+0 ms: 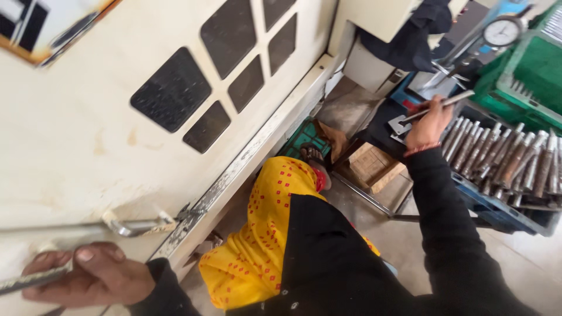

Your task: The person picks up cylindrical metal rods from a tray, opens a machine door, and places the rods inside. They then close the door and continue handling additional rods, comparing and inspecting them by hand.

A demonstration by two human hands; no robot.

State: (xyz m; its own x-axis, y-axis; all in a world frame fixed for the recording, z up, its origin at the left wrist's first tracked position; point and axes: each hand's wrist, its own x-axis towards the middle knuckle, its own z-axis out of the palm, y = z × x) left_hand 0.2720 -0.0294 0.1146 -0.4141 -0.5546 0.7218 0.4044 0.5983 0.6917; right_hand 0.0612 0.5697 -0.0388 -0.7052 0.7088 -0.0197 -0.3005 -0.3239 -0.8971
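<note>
Nearest me, my left hand (88,274) is curled tight round one metal rod (32,280) at the bottom left, pressed close to the cream machine door (88,146) just under its single bent handle (137,225). I count six dark windows (172,88) in that door. Beyond my black sleeve and yellow cloth (263,234), my right hand (430,126) pinches a second rod (442,105), fingers closed on it, held above the blue crate (497,213). I judge that rod could slip and drop among the pile, since only one end is gripped, and the left rod could scrape the door. The rods in the crate (503,155) overlap; roughly twenty, I cannot count exactly. One dial gauge (502,32) stands farthest back
</note>
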